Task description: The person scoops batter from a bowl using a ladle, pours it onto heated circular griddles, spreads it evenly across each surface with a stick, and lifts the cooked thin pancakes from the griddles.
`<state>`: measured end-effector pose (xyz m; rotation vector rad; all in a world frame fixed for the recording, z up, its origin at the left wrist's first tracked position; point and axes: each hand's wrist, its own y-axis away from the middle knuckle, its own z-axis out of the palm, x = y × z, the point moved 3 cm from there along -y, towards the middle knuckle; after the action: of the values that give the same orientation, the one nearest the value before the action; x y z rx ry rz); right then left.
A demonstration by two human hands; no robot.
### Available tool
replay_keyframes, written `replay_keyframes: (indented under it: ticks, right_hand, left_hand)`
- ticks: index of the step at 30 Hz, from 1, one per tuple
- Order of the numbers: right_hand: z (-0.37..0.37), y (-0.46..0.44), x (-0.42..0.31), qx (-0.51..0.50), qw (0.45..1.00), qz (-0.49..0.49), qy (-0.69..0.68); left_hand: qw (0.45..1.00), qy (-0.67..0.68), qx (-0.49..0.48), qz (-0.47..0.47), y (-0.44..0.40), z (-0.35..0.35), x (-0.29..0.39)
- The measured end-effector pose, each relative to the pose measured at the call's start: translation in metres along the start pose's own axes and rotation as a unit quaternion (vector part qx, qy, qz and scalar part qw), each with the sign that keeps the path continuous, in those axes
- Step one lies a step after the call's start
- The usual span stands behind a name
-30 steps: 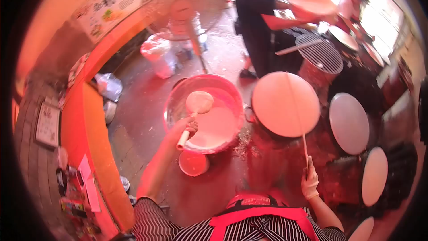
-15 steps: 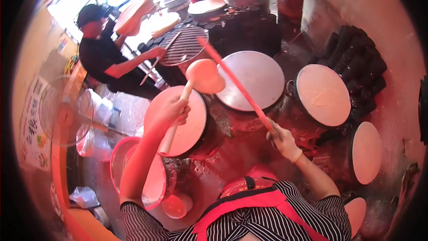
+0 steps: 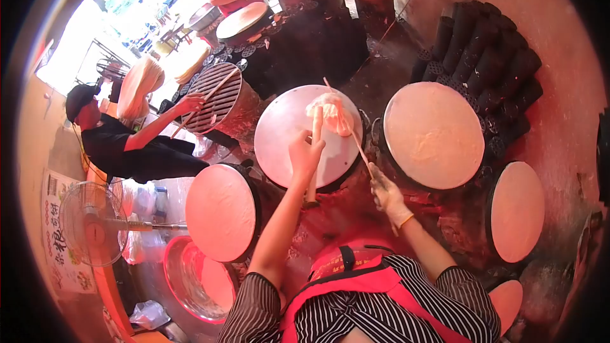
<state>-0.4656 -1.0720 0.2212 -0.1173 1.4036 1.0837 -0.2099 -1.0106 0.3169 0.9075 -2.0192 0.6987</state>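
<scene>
My left hand [image 3: 306,155] is closed around the handle of a wooden ladle [image 3: 314,174], held above a round griddle [image 3: 279,127]. At the ladle's head a pale, wet mass of batter [image 3: 335,117] hangs over or lies on the griddle; I cannot tell which. My right hand [image 3: 387,194], in a light glove, grips a long thin wooden spreader [image 3: 360,151]. The spreader slants up across the griddle and passes behind the batter.
Batter-covered griddles stand to the right [image 3: 435,136], far right [image 3: 519,213] and left [image 3: 221,213]. A red-rimmed basin [image 3: 170,273] and a fan [image 3: 92,222] are at lower left. A person in black [image 3: 105,136] holds a stick over a grate [image 3: 216,98]. Black briquettes [image 3: 483,57] are stacked behind.
My view has turned right. The ladle has moved from above the left griddle to over the middle one. The spreader has come down across the middle griddle, near the batter.
</scene>
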Motion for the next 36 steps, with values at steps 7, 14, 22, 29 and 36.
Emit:
replay_keyframes:
  ticks: [7, 14, 22, 29, 36]
  right_hand:
    - [0.016, -0.023, 0.032, 0.224, 0.865, -0.182, 0.411]
    - [0.079, -0.112, -0.001, 0.138, 0.973, -0.181, 0.04]
    - [0.136, -0.032, 0.048, 0.145, 0.937, -0.084, -0.307]
    - [0.222, -0.177, 0.046, 0.276, 0.935, -0.211, -0.07]
    - [0.198, -0.124, -0.022, 0.053, 0.997, -0.05, 0.013]
  left_hand:
    - [0.96, 0.252, 0.068, -0.102, -0.041, 0.018, -0.001]
    - [0.842, 0.517, -0.078, -0.131, -0.055, -0.073, 0.033]
    - [0.867, 0.4, -0.067, -0.291, 0.104, -0.124, -0.056]
    - [0.803, 0.467, -0.009, -0.371, 0.204, -0.17, -0.062]
    - [0.839, 0.457, -0.024, -0.295, 0.234, -0.201, -0.091]
